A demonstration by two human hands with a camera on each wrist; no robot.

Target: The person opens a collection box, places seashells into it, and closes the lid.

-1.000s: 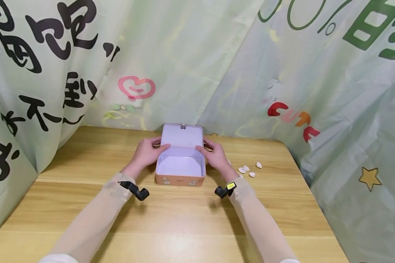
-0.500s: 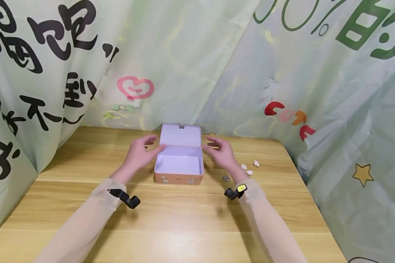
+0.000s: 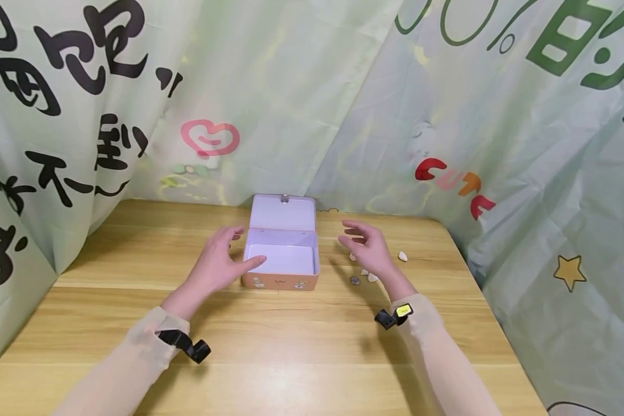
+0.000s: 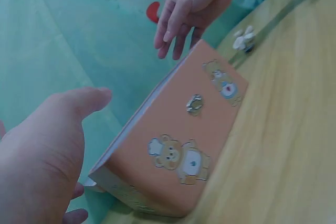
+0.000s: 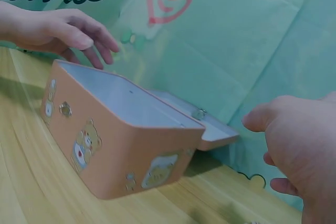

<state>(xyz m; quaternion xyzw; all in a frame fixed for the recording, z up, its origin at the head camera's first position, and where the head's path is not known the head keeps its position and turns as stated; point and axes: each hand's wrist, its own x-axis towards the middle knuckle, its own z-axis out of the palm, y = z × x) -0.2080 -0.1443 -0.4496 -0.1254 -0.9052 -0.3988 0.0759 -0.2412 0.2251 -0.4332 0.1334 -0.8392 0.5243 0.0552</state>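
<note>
An orange tin box (image 3: 281, 282) with printed bears stands on the wooden table, its hinged lid (image 3: 283, 214) raised and leaning back. The pale lilac inside shows bare in the head view. My left hand (image 3: 218, 263) is at the box's left, fingers loosely spread, thumb over the left rim; whether it touches cannot be told from above. In the left wrist view a gap shows between thumb and box (image 4: 168, 129). My right hand (image 3: 369, 247) hovers apart from the box on the right, fingers relaxed and holding nothing. A metal clasp (image 4: 195, 105) sits on the front wall.
Several small white shell-like pieces (image 3: 403, 256) and a dark grey round piece (image 3: 355, 281) lie right of the box, partly behind my right hand. A printed cloth (image 3: 275, 115) hangs along the table's back edge.
Both hands have let go of the box's sides and moved apart, the right hand further out to the right. The left hand has drawn back toward the front. The box stays put, lid up.
</note>
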